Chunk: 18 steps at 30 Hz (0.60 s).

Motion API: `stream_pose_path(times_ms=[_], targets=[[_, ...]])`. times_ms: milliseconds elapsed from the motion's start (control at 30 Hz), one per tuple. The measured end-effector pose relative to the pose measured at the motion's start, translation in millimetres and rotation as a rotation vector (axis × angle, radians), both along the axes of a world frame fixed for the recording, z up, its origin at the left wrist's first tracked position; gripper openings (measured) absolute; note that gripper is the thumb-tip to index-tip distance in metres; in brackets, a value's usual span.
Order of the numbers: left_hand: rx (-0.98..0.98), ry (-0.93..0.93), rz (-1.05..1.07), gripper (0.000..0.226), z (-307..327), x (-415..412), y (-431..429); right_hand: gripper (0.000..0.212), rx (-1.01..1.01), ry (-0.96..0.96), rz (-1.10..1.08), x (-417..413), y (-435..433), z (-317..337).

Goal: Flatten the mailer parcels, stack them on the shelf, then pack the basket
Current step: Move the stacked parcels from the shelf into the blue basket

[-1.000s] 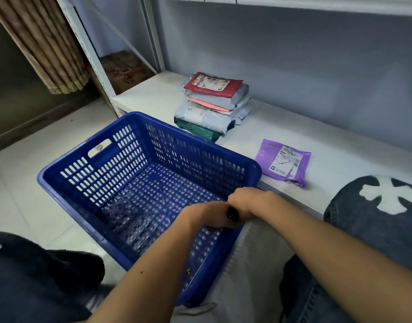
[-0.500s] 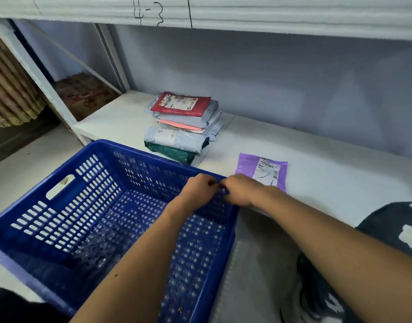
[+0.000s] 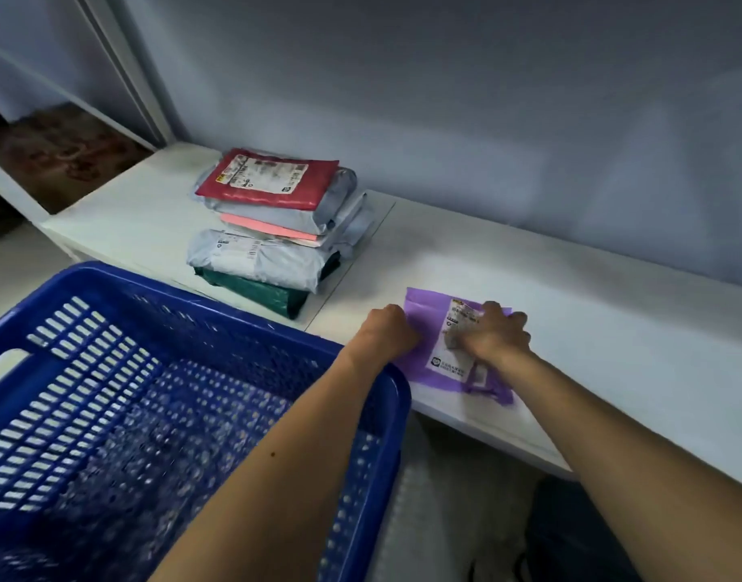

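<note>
A purple mailer (image 3: 432, 329) with a white label lies flat on the white shelf (image 3: 591, 329), near its front edge. My left hand (image 3: 386, 333) grips its left edge with curled fingers. My right hand (image 3: 497, 336) rests on the label and holds the mailer's right part. To the left on the shelf stands a stack of mailers (image 3: 272, 228): red on top, then grey, pink, grey and dark green at the bottom. The blue plastic basket (image 3: 109, 287) sits in front of the shelf under my left forearm, with nothing in it.
A grey wall runs behind the shelf. The shelf's white metal upright (image 3: 121, 73) stands at the back left, with a patterned brown surface (image 3: 62, 153) beyond it. My dark trouser leg (image 3: 579, 535) shows at the lower right, below the shelf edge.
Both hands left the basket's far rim and reached forward onto the purple mailer on the shelf. My view moved closer to the shelf.
</note>
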State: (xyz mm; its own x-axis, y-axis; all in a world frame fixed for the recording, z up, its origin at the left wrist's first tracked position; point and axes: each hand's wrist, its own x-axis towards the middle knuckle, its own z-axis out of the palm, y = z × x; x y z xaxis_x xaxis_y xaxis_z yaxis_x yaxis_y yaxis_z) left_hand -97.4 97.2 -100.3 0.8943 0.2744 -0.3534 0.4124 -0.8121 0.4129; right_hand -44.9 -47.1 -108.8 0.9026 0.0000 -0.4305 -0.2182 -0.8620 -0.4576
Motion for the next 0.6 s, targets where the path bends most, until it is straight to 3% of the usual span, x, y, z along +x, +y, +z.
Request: stream_pose_path(times_ms=[100, 267, 367, 500, 600], targets=[[-0.109, 0.038, 0.134, 0.030, -12, 21, 0, 0.075, 0.018, 0.046, -0.131, 14, 0, -18], [-0.509, 0.058, 0.449, 0.016, -25, 33, 7, 0.067, 0.085, 0.085, -0.302, 19, -11, -28], [-0.636, 0.042, 0.552, 0.022, -18, 39, 7, 0.052, 0.280, 0.091, -0.350, 24, -16, -27], [-0.932, 0.018, 0.636, 0.018, 9, 43, 17, 0.014, 0.731, 0.230, -0.485, 36, -20, -3], [-1.074, -0.018, 0.593, 0.009, 33, 36, 35, 0.024, 0.958, 0.386, -0.462, 32, -14, 15]])
